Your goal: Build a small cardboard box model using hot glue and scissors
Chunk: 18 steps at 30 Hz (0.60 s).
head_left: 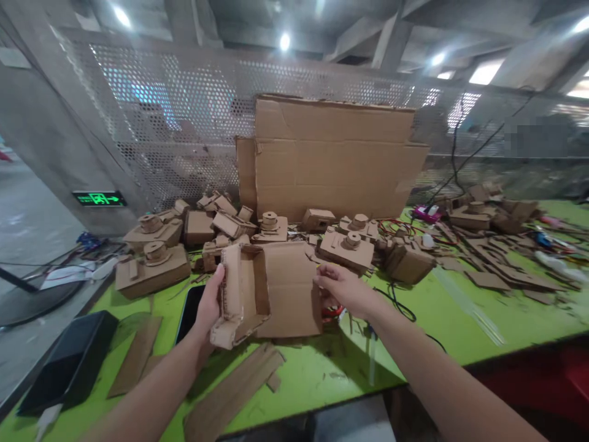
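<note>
My left hand is closed around the left side of an open cardboard box, raised a little above the green table. The box is tilted so its hollow inside shows. A flat cardboard sheet extends from the box's right side; whether the two are joined I cannot make out. At the sheet's right edge, my right hand pinches it between thumb and fingers. Behind both hands stand several cardboard camera models with round lenses, one of them a camera model just past my right hand.
A black power bank with a white cable lies at the left, near a phone. Cardboard strips lie in front. A large cardboard panel leans on the perforated metal screen. Scraps and cables cover the right side.
</note>
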Available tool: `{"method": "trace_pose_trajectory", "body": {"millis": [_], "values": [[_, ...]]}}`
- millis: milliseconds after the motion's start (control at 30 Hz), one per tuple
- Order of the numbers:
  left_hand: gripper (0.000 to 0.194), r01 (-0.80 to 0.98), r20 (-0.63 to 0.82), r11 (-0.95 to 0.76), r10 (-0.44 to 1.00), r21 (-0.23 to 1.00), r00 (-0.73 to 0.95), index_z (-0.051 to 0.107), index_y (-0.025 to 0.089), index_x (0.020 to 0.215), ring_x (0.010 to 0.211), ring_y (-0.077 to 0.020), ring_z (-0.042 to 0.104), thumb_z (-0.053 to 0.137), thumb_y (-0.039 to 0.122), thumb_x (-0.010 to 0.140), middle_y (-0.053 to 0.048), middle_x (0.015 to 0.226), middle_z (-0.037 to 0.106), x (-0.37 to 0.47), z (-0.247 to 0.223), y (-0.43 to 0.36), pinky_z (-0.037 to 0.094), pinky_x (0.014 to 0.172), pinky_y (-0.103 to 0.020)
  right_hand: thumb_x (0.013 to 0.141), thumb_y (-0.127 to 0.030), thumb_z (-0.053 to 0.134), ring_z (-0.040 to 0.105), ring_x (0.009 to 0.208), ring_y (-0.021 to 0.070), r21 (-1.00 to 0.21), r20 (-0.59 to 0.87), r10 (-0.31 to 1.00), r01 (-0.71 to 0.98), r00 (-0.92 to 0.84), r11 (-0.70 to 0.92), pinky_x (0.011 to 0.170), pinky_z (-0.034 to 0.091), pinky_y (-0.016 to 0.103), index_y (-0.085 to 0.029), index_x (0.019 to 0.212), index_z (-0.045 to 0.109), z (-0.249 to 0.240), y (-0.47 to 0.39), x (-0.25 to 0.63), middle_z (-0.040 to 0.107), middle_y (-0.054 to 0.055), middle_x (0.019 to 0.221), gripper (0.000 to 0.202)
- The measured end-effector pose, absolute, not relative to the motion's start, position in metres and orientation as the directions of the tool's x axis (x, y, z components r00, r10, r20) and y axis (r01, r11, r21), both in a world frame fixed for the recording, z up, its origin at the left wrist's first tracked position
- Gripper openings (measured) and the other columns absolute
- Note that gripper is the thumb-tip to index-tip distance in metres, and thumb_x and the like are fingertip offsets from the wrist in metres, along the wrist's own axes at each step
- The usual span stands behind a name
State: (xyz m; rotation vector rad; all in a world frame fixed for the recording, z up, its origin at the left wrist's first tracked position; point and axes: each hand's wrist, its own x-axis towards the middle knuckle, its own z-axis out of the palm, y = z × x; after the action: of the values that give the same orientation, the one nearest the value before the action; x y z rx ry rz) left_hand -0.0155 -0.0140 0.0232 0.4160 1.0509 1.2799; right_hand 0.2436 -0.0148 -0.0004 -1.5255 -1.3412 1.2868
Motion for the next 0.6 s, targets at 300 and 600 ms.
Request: {"method": "trace_pose_trajectory", "body": {"millis": [300, 600], "values": [[0.054, -0.359, -0.208, 0.204, 0.978, 0.911, 0.028, 0.072, 0.011, 0.125, 0.111, -0.0337, 0.075, 0.067, 0.052, 0.09, -0.015, 0.11, 0.082, -0.01, 0.025, -0.022, 0.062, 0.091, -0.039, 0.094, -0.049, 0.059, 0.063, 0.065, 0.0203, -0.955, 0.122, 0.978, 0.29, 0.168, 0.07, 0.052, 0.052, 0.03, -0.027, 0.098, 0.05, 0.017, -0.063, 0.25, 0.064, 0.001, 0.078, 0.024], [0.075, 0.176, 0.291, -0.301, 0.953, 0.937, 0.079, 0.046, 0.019, 0.152, 0.13, -0.032, 0.062, 0.072, 0.049, 0.088, -0.017, 0.148, 0.061, 0.007, 0.034, -0.04, 0.051, 0.107, -0.044, 0.103, -0.041, 0.049, 0.046, 0.053, 0.0154, -0.797, 0.387, 0.913, 0.545, 0.129, 0.26, 0.052, 0.036, 0.027, -0.026, 0.097, 0.048, 0.03, -0.097, 0.231, 0.051, -0.005, 0.064, 0.016]]}}
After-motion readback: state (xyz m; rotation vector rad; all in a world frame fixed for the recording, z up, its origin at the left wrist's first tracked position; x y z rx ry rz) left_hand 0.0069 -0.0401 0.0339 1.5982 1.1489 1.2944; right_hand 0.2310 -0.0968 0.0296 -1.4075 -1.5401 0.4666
